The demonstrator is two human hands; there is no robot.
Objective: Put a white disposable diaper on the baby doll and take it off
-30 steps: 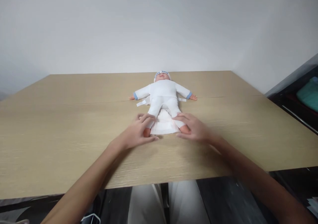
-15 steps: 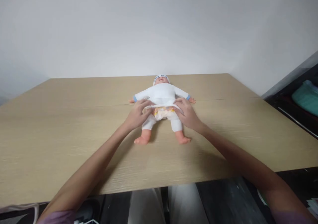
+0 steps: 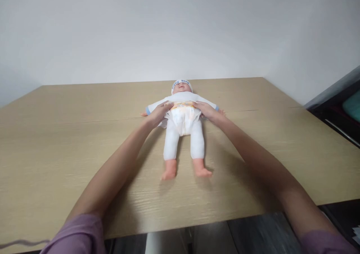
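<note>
A baby doll (image 3: 184, 96) in white clothes and a white cap lies on its back on the wooden table (image 3: 70, 141), head away from me and bare feet toward me. A white diaper (image 3: 184, 117) with an orange-patterned waistband covers its belly. My left hand (image 3: 159, 113) grips the diaper's top edge at the doll's left side. At the other side my right hand (image 3: 208, 110) pinches the same edge. Both hands have their fingers closed on the waistband.
A plain white wall stands behind the table. At the far right is a dark shelf unit (image 3: 337, 111) with something teal (image 3: 353, 109) on it. The table's near edge is just in front of me.
The diaper's front flap was lifted from between the doll's feet up over its belly. Both hands went with it, away from me, to the waist. The doll's legs are now straight.
</note>
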